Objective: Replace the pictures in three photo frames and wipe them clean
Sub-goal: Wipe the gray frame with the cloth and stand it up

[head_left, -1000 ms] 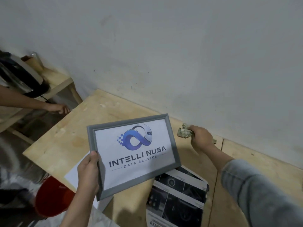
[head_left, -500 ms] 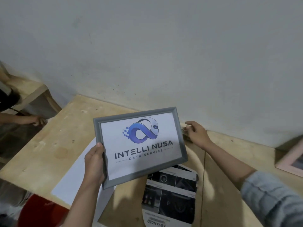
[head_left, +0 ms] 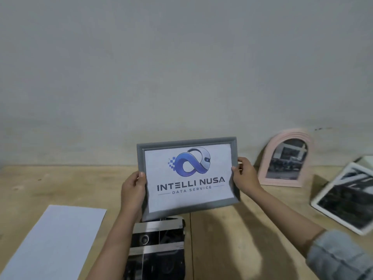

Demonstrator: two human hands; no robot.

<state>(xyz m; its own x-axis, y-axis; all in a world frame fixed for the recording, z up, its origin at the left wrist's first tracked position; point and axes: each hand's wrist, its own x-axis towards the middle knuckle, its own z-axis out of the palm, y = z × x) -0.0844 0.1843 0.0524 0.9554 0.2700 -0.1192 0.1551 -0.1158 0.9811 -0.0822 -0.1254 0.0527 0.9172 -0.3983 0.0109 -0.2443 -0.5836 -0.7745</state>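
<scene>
White sheet (head_left: 50, 241): lies flat on the wooden table (head_left: 40, 188) at lower left, well apart from the hands.
Left hand (head_left: 133, 190): grasps the left short edge of the grey frame (head_left: 187, 178), thumb on the front.
Grey frame: held up at centre of the picture, above the table, long axis running left to right, logo print facing the camera.
Dark printed picture (head_left: 157, 249): flat on the table directly below the frame.
Right hand (head_left: 245, 176): grasps the frame's right short edge.
Pink arched frame (head_left: 286, 158): leans on the wall, right of centre, nearer the right hand.
White frame (head_left: 343, 197): lies tilted at far right.
Coming move: probably setting the frame down rightward by the others.
</scene>
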